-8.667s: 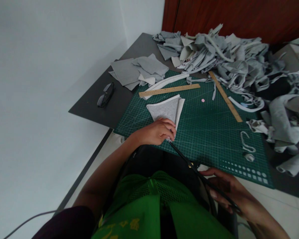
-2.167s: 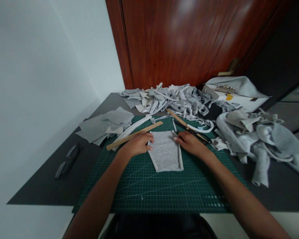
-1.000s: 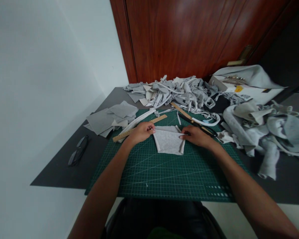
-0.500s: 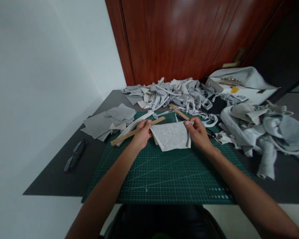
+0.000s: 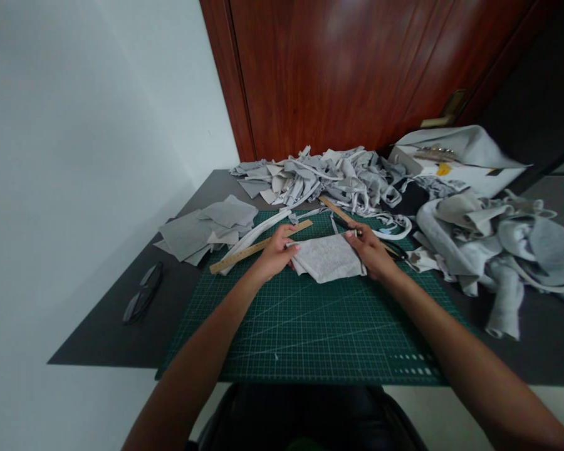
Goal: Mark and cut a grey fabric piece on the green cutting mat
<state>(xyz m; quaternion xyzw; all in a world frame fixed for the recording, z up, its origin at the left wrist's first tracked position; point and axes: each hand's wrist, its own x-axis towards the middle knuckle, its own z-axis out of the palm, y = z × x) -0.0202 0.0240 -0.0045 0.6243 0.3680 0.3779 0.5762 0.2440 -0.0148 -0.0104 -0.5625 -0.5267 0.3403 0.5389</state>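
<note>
While both hands grip it, a folded grey cloth piece (image 5: 329, 258) sits over the far middle of the green cutting mat (image 5: 310, 326), w/ its near edge touching or just above the mat; can't tell which. Left hand (image 5: 276, 252) is closed on the cloth's left edge, fingers curled over the top. Right hand (image 5: 371, 252) pinches the right edge, thumb on top. Cloth looks doubled, w/ layers showing at the left corner.

Just beyond the left hand lies a wooden ruler (image 5: 259, 247), angled, beside a long white strip (image 5: 256, 233). A second ruler (image 5: 338, 213) runs diag. behind the right hand, and dark scissors (image 5: 395, 249) lie just right of that hand, partly hidden. Stack of flat grey squares (image 5: 207, 227) sits on the desk (image 5: 108, 332) left of the mat; black glasses (image 5: 143, 299) lie nearer, well apart from the hands. Big heap of grey scraps (image 5: 329, 178) fills the far side, more bundled cloth (image 5: 498, 244) at right. Brown door (image 5: 348, 69) stands behind.
</note>
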